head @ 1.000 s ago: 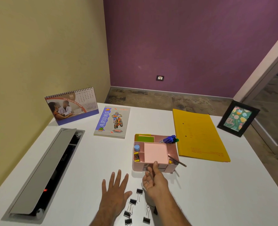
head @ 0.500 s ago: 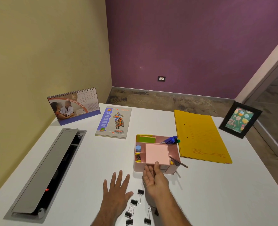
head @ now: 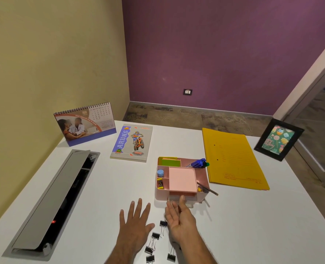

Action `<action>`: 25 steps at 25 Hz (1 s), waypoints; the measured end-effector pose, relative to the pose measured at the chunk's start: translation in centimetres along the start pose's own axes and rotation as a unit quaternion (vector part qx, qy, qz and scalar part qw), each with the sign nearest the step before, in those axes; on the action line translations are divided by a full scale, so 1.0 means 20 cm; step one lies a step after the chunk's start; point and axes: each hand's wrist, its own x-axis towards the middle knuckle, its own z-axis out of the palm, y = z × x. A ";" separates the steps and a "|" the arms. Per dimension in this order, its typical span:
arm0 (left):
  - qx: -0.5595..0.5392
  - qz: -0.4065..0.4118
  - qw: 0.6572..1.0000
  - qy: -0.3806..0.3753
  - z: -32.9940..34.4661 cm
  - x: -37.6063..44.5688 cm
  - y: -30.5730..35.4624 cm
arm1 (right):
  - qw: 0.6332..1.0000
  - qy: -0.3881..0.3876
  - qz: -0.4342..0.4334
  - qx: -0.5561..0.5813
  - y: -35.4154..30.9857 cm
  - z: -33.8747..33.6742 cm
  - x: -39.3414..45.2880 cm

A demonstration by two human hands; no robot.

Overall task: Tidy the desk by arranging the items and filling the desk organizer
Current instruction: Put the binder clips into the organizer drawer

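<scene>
The pink plastic desk organizer (head: 182, 180) looks light and stiff, so it may slide; its small front drawer (head: 178, 197) is best taken at the front edge; the right hand (head: 178, 221), palm up and holding nothing, touches there; the left hand (head: 136, 225) lies flat and spread; black metal binder clips (head: 154, 242) wait between the wrists, near the desk's front edge.

Prob. office: desk (head: 100, 187) w/ calendar (head: 85, 123), file folder (head: 232, 159), organizer (head: 182, 178).

Right hand (head: 180, 220) pinches organizer (head: 202, 176) drawer; left hand (head: 136, 225) flat on desk (head: 253, 225).
</scene>
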 end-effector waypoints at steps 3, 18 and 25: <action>-0.005 0.006 1.000 -0.028 0.00 0.01 0.02 | 1.000 0.007 -0.005 -0.011 0.00 -0.03 -0.04; -0.085 -0.032 0.996 -0.012 -0.17 -0.07 0.27 | 0.989 0.104 -0.040 -0.093 0.00 -0.27 -0.11; -0.066 -0.070 0.995 -0.006 -0.18 -0.08 0.37 | 0.973 0.105 -0.131 -0.160 -0.02 -0.36 -0.19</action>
